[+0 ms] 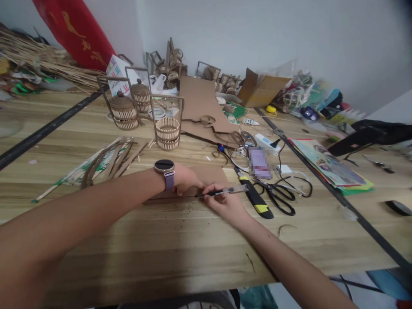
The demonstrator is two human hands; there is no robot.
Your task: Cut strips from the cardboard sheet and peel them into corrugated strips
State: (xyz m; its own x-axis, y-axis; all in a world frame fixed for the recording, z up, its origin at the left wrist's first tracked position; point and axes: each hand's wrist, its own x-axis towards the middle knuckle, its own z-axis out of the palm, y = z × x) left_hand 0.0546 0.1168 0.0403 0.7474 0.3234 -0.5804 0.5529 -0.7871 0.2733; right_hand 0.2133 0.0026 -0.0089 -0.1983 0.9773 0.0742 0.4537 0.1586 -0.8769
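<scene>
A pen (222, 191) with a dark tip and clear barrel is in my right hand (225, 206), its fingers pinched around it. The tip points left, at the front edge of a small brown piece of cardboard (212, 173). My left hand (186, 179), a watch (164, 166) on its wrist, holds this cardboard down with bent fingers, close to the right fingertips. A thin dark line runs along the cardboard's near edge; whether it is a strip or a shadow I cannot tell. To the right lie a black-and-yellow utility knife (257, 199) and black-handled scissors (280, 195).
Small bamboo baskets with tall handles (167, 133) stand behind my left arm, near loose strips (106, 161). Behind are a large cardboard sheet (198, 94) and an open box (260, 88). A phone (260, 163), cables, a power strip (267, 143) and colourful papers (328, 163) lie right.
</scene>
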